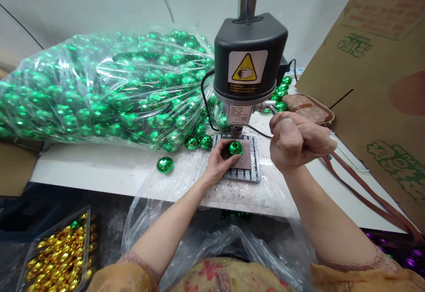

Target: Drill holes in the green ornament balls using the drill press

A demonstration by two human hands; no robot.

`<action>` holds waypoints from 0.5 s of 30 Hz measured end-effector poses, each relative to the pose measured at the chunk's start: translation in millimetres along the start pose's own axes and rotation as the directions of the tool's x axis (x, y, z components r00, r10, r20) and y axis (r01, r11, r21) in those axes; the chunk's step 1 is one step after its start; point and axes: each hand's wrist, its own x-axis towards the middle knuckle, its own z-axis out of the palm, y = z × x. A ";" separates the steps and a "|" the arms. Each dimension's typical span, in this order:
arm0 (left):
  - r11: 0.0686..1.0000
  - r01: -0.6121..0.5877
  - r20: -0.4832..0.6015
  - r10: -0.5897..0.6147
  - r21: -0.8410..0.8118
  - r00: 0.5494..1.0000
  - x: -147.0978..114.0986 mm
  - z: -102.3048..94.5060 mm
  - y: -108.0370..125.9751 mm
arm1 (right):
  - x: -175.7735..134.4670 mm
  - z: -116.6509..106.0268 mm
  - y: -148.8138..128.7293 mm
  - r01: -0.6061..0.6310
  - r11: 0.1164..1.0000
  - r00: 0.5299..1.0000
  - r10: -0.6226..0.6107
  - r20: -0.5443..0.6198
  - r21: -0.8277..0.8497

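My left hand (pixel 221 161) is closed on a shiny green faceted ball (pixel 236 149), with thumb and fingers to either side of it. A dark hole shows in the ball's top. It rests on a brownish square pad (pixel 245 161) over the slotted metal base (pixel 255 174) of a small bench drill press (pixel 250 57). Right above the ball is the drill's chuck (pixel 236 130); whether the bit touches the ball I cannot tell. My right hand (pixel 295 141) is a fist around the drill press's feed lever (pixel 272 109), most of which the fingers hide.
A clear plastic bag (pixel 109 92) full of green balls lies left of the press. Loose green balls (pixel 165 165) sit before it. At right stand a cardboard box (pixel 375 83) and a brown purse (pixel 307 108) with a strap. A bin of gold balls (pixel 59 256) is at lower left.
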 end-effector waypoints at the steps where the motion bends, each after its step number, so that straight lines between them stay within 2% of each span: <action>1: 1.000 0.001 0.002 -0.001 0.000 1.000 -0.1 0.0 0.0 | -0.6 -0.5 0.3 0.002 1.000 1.000 -0.002 0.006 -0.001; 7: 1.000 -0.004 -0.002 0.004 -0.005 1.000 -1.4 -0.3 -1.5 | -10.9 -5.3 1.9 0.044 0.999 0.999 -0.045 0.026 0.024; 9: 1.000 -0.001 -0.006 0.001 0.002 1.000 -1.2 0.3 -2.3 | -9.8 -4.5 -0.3 0.017 1.000 0.999 -0.017 0.027 -0.004; 12: 1.000 0.015 -0.020 -0.015 0.015 1.000 0.5 3.0 -2.1 | 6.8 2.4 -5.6 -0.162 0.983 0.986 0.157 -0.054 -0.087; 15: 0.997 0.029 -0.091 -0.023 0.068 0.996 -1.8 5.1 6.2 | 34.1 12.2 -7.8 -0.354 0.935 0.929 0.350 -0.117 -0.018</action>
